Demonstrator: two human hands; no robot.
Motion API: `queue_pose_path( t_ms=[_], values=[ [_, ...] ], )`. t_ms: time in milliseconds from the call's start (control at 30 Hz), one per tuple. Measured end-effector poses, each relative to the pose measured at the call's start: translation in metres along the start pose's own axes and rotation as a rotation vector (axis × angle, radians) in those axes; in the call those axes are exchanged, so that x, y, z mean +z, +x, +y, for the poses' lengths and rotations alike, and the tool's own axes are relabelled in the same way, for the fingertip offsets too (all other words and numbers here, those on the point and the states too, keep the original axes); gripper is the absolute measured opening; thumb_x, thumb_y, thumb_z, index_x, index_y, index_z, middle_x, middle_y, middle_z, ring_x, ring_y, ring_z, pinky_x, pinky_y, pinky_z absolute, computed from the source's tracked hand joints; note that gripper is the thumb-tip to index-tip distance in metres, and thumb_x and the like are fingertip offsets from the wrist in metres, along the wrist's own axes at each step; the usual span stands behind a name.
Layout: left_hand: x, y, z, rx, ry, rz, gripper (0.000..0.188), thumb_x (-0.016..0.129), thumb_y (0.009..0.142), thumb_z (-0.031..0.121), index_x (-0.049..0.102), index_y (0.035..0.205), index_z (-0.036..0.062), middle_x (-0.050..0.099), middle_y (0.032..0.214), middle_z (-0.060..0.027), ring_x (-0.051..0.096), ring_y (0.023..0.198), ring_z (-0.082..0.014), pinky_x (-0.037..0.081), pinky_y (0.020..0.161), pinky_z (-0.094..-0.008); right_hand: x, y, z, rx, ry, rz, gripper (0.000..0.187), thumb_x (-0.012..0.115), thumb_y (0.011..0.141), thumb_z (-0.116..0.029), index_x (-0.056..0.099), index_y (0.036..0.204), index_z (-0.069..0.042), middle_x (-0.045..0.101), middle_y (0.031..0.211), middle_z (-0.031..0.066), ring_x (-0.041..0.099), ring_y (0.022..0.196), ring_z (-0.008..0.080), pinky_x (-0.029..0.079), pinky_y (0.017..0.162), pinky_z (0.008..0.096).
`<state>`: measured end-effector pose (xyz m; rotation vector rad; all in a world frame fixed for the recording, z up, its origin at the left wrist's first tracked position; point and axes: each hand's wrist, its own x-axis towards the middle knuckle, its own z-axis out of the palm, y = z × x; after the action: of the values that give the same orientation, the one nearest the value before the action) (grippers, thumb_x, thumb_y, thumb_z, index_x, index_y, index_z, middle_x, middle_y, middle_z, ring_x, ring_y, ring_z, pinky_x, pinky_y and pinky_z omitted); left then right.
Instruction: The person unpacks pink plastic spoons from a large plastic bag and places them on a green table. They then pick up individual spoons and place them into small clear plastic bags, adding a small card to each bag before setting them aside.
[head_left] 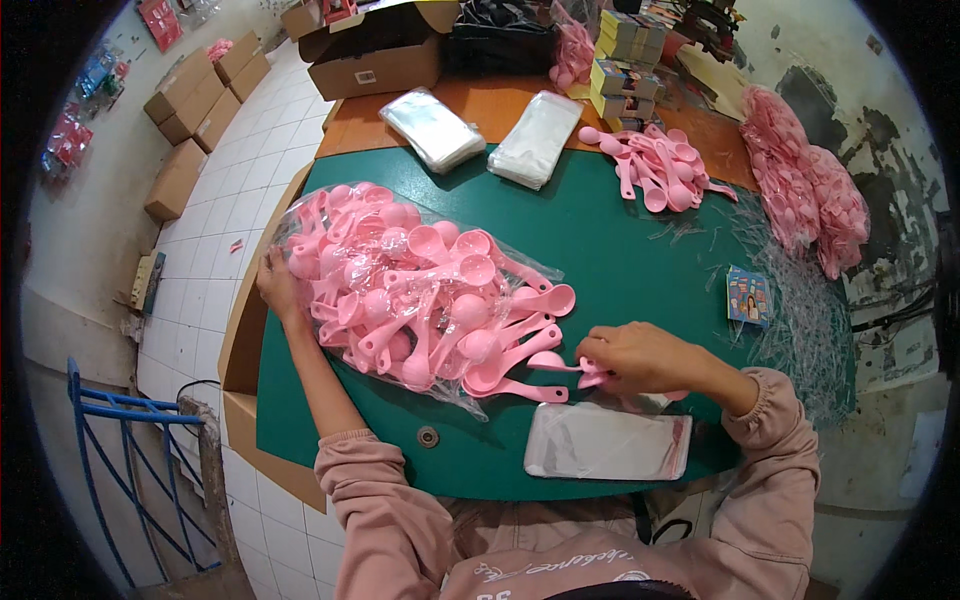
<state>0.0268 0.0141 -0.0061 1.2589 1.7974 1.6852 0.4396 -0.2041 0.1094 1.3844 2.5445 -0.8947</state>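
A large clear plastic bag (300, 215) lies on the green table, filled with pink measuring spoons (425, 245); several spill from its right side. My left hand (277, 287) is closed at the bag's left edge, its fingertips partly hidden. To the right of the bag, my right hand (637, 358) is closed on pink spoons (592, 376), with parts showing at its left and below it. How many it holds cannot be told. Just in front of that hand lies a stack of clear plastic sleeves (608, 445), near the table's front edge.
Two more sleeve stacks (432, 130) (535, 138) lie at the back. A loose spoon pile (660, 170) sits near stacked small boxes (622, 90). Plastic strips (800, 330) and a small printed card pack (748, 296) are on the right. Bagged pink spoons (800, 180) lean by the wall.
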Motion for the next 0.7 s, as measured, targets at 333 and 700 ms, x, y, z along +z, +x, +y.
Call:
queue_pose_path(
  t_ms=[333,700],
  values=[
    [0.002,0.003,0.0,-0.05,0.025,-0.02,0.036,0.047,0.084,0.03,0.058,0.097,-0.0019,0.061,0.093,-0.0148,0.057,0.088,-0.0224,0.042,0.077,-0.0311,-0.124,0.027,0.156,0.394,-0.463,0.698,0.025,0.059,0.065,-0.009,0.053,0.089,-0.004,0.055,0.084,0.0109,0.053,0.078,0.0293,0.042,0.066,0.0365],
    [-0.002,-0.005,0.013,-0.058,0.017,-0.012,0.035,0.046,0.085,0.029,0.058,0.094,-0.0027,0.061,0.088,-0.0129,0.055,0.082,-0.0195,0.041,0.073,-0.0301,-0.001,0.063,-0.017,-0.331,-0.242,0.536,0.029,0.059,0.062,-0.015,0.053,0.089,-0.006,0.053,0.093,0.0065,0.05,0.089,0.0212,0.04,0.074,0.0376]
  ],
)
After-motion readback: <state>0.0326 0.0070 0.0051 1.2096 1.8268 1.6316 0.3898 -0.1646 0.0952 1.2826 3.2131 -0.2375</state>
